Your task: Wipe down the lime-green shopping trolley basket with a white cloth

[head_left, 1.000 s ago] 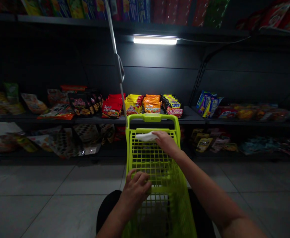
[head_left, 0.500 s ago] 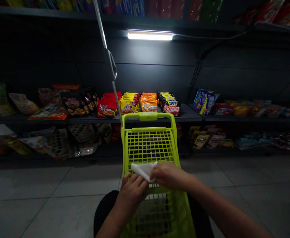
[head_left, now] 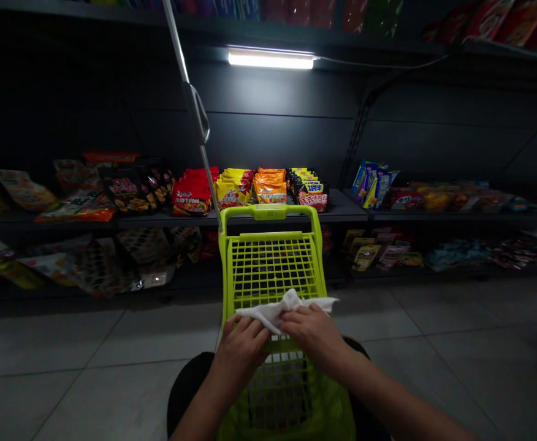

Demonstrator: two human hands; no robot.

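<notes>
A bright green plastic shopping basket (head_left: 313, 245) with grid walls and a raised handle stands between my knees. A white cloth (head_left: 268, 311), thin and crumpled, lies across its near rim. My right hand (head_left: 308, 327) is closed on the cloth, pressing it to the rim, and one end sticks out past the fingers to the right. Curled over the rim at the left is my left hand (head_left: 245, 343), its fingertips touching the cloth's left end. The thumb of that hand is mostly hidden. A thin metal pull rod (head_left: 198, 113) with a grey grip rises from the basket's left side.
Behind the basket, a dark shelf (head_left: 346, 205) carries rows of instant noodle packets (head_left: 271, 185) and snack bags (head_left: 125, 190). More bags lie on the lower shelf. A lit tube lamp (head_left: 271, 59) hangs above. Grey floor tiles (head_left: 149, 337) surround the basket.
My right hand has turned flatter and lowered onto the rim, and the cloth has spread out wider to the right. My left hand stays at the rim. The view has shifted slightly.
</notes>
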